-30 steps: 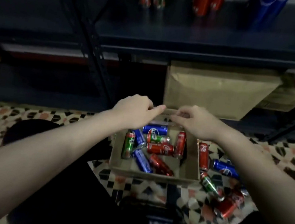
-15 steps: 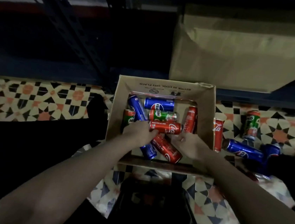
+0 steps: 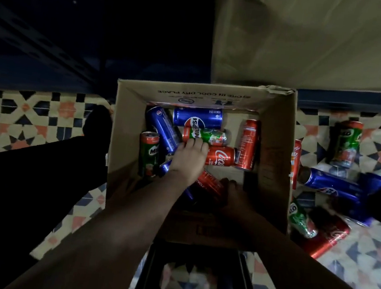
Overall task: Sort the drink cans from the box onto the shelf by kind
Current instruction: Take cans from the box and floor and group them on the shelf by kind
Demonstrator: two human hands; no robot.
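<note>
**Both hands down among the cans in the box**

At far left, the dark shelf (image 3: 52,52) frame stands above the patterned floor (image 3: 21,115). Your left hand (image 3: 189,159) lies inside the cardboard box (image 3: 276,154), its fingers (image 3: 194,143) curled over a red cola can (image 3: 221,156), just below a lying green Milo can (image 3: 206,135). A blue Pepsi can (image 3: 197,119) lies at the far wall. Your right hand (image 3: 235,197), in shadow, grasps a red can (image 3: 208,185) near the box's near wall. Right of the box, loose cans (image 3: 332,184) lie scattered on the floor.
</note>
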